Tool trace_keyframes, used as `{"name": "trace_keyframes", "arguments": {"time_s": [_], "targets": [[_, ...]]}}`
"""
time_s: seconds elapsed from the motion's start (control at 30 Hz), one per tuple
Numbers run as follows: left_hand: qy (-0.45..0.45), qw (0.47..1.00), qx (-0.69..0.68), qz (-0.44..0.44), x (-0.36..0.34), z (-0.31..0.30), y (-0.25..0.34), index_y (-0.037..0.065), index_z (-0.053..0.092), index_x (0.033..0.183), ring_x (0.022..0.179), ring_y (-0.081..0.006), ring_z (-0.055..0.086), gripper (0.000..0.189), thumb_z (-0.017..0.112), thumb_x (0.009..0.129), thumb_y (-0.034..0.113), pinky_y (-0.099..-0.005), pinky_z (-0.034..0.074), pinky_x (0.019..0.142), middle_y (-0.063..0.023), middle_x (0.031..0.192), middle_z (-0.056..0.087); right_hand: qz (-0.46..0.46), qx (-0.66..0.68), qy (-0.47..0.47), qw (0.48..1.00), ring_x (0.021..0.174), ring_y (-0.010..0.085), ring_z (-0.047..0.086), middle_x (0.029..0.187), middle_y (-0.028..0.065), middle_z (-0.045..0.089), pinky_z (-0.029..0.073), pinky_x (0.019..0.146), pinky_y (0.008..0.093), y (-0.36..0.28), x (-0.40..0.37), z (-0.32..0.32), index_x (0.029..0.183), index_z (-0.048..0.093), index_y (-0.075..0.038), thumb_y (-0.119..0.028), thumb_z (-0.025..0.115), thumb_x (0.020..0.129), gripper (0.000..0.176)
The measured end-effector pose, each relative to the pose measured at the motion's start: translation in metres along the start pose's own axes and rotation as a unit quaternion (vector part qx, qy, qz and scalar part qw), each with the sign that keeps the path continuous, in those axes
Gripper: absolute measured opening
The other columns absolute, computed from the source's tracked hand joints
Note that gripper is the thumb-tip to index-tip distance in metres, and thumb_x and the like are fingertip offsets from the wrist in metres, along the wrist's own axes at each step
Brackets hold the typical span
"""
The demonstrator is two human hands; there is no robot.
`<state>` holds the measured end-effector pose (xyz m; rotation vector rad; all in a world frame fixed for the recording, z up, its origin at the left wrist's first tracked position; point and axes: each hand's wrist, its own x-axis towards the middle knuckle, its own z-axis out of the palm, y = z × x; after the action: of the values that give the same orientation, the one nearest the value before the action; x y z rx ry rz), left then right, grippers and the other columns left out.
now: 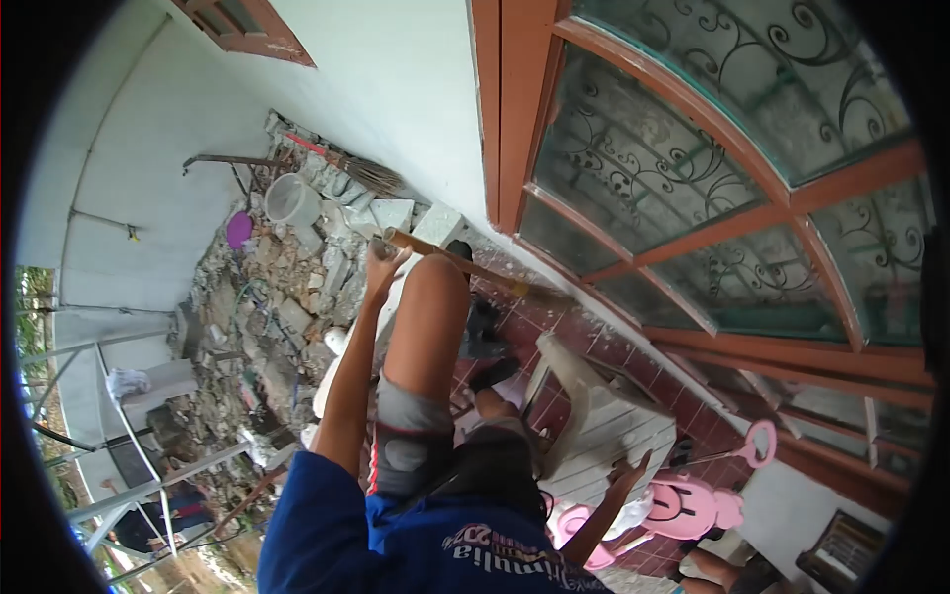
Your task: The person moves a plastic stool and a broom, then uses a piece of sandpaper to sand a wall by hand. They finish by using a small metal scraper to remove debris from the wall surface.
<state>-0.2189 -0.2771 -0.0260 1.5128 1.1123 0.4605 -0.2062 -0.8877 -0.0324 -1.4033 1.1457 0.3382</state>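
My left hand (384, 267) is at the upper end of a long wooden pole (408, 241), fingers closed beside that end. The pole runs right, passes behind my raised knee and slants down over the red tiles. Part of it is hidden by the knee. My right hand (625, 479), fingers apart and holding nothing, hangs over the slatted top of a worn whitish wooden chair (584, 421). Close to that hand lies a pink child's ride-on toy (683, 505).
Broken masonry rubble (287, 307) covers the ground on the left, with a clear plastic tub (293, 201), a purple round item (239, 231) and a stick broom (366, 174). Glazed doors (673, 188) stand to the right. Another person (178, 510) is at lower left.
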Motion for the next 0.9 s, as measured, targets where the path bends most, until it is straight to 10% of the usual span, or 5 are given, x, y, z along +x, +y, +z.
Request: {"name": "trace_keyframes", "arguments": {"time_s": [0.07,0.23,0.43,0.6,0.9], "targets": [[-0.053,0.981,-0.189,-0.009,0.028,0.049,-0.005,0.000,0.048,0.105,0.088,-0.0217,0.057,0.051,0.075,0.068,0.025,-0.0352,0.051,0.068,-0.0130,0.099,0.055,0.026,-0.034,0.017,0.999,0.031,0.0079,0.025,0.055,0.0037,0.044,0.018,0.029,0.0192,0.002,-0.008,-0.003,0.117,0.042,-0.006,-0.065,0.042,0.079,0.071],[-0.144,0.921,0.063,0.357,0.032,0.131,0.047,-0.003,0.057,0.096,0.079,-0.0167,0.060,0.031,0.070,0.073,0.013,-0.0308,0.049,0.071,-0.0101,0.083,0.062,-0.012,-0.038,0.024,0.999,0.032,0.0100,0.027,0.050,0.0019,0.040,0.024,0.029,0.0229,0.011,-0.021,0.006,0.084,0.057,-0.001,-0.061,0.041,0.082,0.062],[-0.323,0.861,0.039,0.390,-0.062,0.200,0.146,-0.002,0.055,0.095,0.077,-0.0254,0.060,0.027,0.067,0.075,0.011,-0.0331,0.048,0.065,-0.0143,0.082,0.059,-0.072,-0.176,0.054,0.980,0.034,0.0188,0.040,0.043,0.0091,0.041,0.033,0.037,0.0317,0.029,-0.034,0.031,0.052,0.048,0.002,-0.068,0.042,0.077,0.074],[-0.255,0.835,0.131,0.470,-0.098,0.251,0.200,-0.006,0.048,0.102,0.081,-0.0405,0.054,0.037,0.066,0.075,0.013,-0.0405,0.047,0.070,-0.0233,0.096,0.053,-0.073,-0.298,0.079,0.949,0.048,0.0288,0.050,0.049,0.0159,0.047,0.038,0.057,0.0429,0.041,-0.034,0.041,0.053,0.052,0.003,-0.067,0.036,0.079,0.076],[-0.235,0.859,0.129,0.436,-0.084,0.286,0.168,-0.007,0.051,0.086,0.077,-0.0273,0.061,0.034,0.073,0.070,0.012,-0.0329,0.055,0.063,-0.0178,0.085,0.055,-0.164,-0.391,0.081,0.902,0.060,0.0339,0.053,0.060,0.0224,0.054,0.038,0.061,0.0442,0.028,-0.059,0.056,0.064,0.058,0.004,-0.061,0.039,0.081,0.070]]}}
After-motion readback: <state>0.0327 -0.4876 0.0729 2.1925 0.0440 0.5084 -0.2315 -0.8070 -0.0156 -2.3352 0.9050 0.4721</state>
